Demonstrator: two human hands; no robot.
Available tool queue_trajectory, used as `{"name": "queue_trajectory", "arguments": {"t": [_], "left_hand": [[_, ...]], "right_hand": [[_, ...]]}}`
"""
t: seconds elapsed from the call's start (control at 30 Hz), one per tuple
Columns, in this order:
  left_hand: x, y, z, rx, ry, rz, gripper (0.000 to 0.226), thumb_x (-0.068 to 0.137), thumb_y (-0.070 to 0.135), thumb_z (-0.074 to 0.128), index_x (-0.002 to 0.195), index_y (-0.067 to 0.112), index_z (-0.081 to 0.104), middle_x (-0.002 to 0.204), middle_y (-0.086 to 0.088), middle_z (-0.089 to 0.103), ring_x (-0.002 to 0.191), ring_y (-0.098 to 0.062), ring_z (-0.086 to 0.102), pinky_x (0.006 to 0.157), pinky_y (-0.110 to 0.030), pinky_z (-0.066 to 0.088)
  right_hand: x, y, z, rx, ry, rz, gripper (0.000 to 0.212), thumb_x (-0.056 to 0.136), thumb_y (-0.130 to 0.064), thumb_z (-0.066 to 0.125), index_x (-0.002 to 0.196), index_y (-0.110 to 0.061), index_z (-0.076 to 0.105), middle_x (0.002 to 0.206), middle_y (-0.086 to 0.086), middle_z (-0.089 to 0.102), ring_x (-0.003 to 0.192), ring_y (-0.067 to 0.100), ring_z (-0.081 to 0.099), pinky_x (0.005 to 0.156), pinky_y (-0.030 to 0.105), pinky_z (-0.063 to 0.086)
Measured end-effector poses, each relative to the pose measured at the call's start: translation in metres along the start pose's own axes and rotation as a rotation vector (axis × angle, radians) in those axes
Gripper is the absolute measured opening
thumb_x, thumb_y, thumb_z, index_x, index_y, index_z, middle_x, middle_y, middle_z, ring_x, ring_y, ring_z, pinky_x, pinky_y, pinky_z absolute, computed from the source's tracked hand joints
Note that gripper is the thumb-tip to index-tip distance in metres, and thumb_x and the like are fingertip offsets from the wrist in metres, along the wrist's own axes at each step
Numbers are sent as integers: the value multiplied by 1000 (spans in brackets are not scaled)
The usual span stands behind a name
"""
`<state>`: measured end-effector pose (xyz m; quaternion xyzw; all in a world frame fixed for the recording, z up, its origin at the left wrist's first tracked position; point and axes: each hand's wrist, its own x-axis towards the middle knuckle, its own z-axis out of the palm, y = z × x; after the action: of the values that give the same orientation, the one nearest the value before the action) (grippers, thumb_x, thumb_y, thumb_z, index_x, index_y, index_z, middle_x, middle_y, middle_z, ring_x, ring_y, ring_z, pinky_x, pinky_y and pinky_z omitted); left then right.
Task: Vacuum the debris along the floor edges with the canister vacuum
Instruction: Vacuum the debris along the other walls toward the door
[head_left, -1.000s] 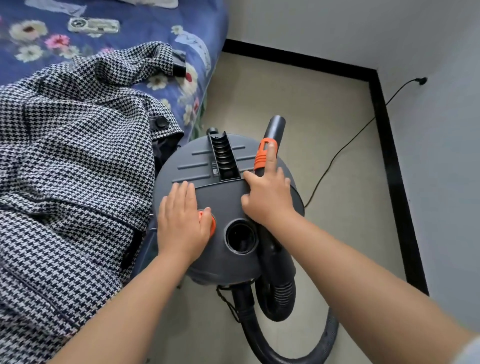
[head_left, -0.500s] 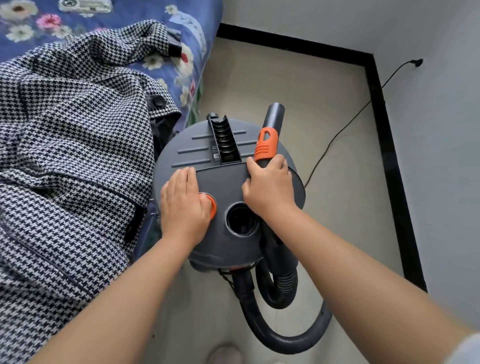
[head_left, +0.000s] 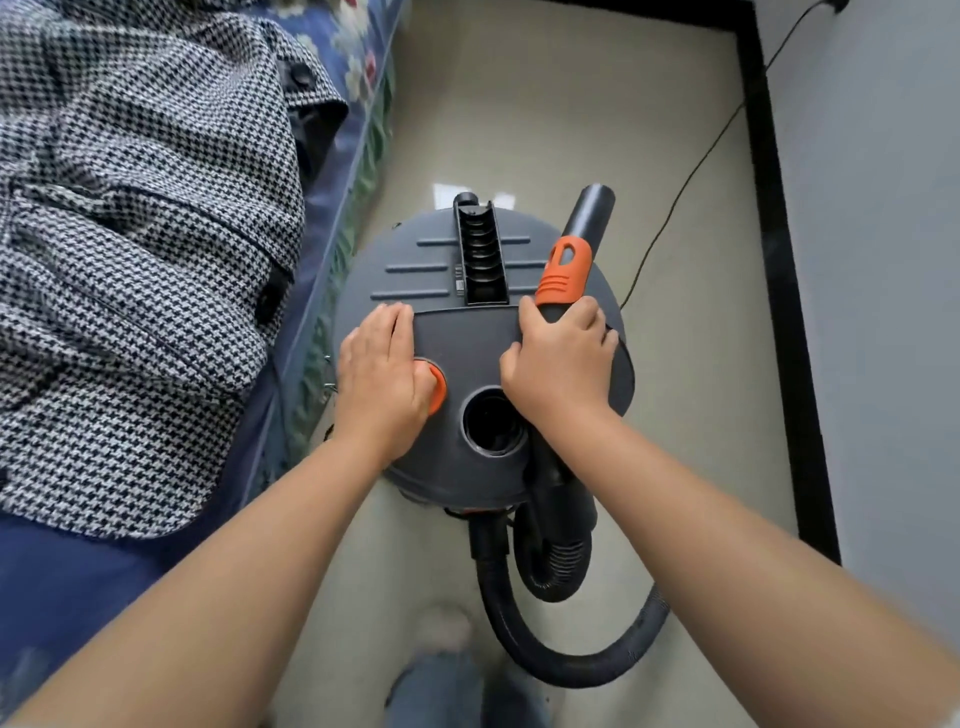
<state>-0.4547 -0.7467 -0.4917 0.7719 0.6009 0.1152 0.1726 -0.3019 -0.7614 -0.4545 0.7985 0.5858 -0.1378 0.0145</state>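
A round grey canister vacuum (head_left: 467, 338) stands on the beige floor between a bed and the wall. My left hand (head_left: 382, 376) lies flat on its lid, thumb pressing the orange round button (head_left: 438, 391). My right hand (head_left: 561, 364) grips the black wand just below its orange collar (head_left: 565, 270); the wand's open black tip (head_left: 592, 208) points away from me. A black ribbed hose (head_left: 571, 660) loops from the vacuum's near side across the floor. An open round port (head_left: 491, 423) sits in the lid between my hands.
A bed with blue floral bedding (head_left: 358, 104) and a houndstooth coat (head_left: 130, 260) runs along the left. Black skirting (head_left: 779, 260) lines the grey wall on the right. A thin power cord (head_left: 691, 176) crosses the floor toward the wall. My jeans leg (head_left: 452, 686) shows below.
My right hand's index finger came off the orange collar and the fingers curled round the wand. The view tilted down and closer. My left hand stayed on the lid.
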Motion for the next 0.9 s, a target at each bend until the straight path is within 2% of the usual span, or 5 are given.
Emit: {"name": "queue_trajectory", "arguments": {"t": [0.1,0.27,0.47,0.77,0.9], "left_hand": [[-43,7,6,3,-10,30,78,75,36,18,133,-12,41,138,-28,41,131,-42,36,106,-36,11],[-103,4,5,13,-73,57,85,73,41,13,138,-9,34,145,-25,33,137,-38,27,110,-36,9],[-163,-21,-4,22,-102,122,86,72,42,12,140,-6,33,148,-22,30,140,-34,23,111,-29,4],[-198,-24,-8,51,-119,76,99,63,52,-2,147,5,20,154,-9,18,143,-21,11,112,-28,0],[-200,-27,-10,63,-160,92,75,87,50,23,148,7,17,155,-8,14,144,-21,8,114,-31,2]], "right_hand": [[-44,13,8,-2,1,20,50,90,-24,43,139,-17,34,127,28,34,119,40,35,105,50,24],[-110,16,23,-16,25,48,47,90,-28,43,135,-15,37,125,28,36,114,39,38,103,49,27],[-182,-3,48,66,90,107,39,84,-26,52,120,-11,51,117,29,43,105,40,44,101,52,31],[-216,-6,57,113,61,106,35,88,-26,46,121,-13,44,124,24,34,110,38,38,103,49,30],[-217,-6,56,162,56,115,39,89,-27,48,126,-15,44,123,23,33,115,40,35,107,51,24]]}}
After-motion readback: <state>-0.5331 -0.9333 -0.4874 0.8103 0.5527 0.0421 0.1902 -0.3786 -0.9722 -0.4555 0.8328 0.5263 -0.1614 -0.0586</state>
